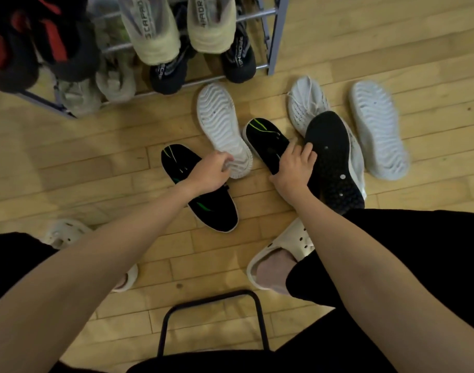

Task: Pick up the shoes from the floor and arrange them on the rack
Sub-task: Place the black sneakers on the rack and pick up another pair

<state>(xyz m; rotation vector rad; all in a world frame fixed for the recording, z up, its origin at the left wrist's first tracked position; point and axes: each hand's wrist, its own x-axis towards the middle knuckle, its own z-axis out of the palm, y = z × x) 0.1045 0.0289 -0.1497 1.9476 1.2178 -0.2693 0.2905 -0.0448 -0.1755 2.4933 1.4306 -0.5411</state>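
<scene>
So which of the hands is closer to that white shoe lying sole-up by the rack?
Left. The left hand grips the white shoe at its heel; the right hand is off to its right, on a black shoe.

I see the rack (273, 36) far left on the floor (82, 162), shoes (378, 130) scattered to its right, a stool (211, 300) nearest me.

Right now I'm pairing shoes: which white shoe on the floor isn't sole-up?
The white laced shoe, upper showing, partly under the black-soled shoe.

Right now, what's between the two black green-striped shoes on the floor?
Head view: the sole-up white shoe, its heel gripped by the left hand, lies between them.
</scene>
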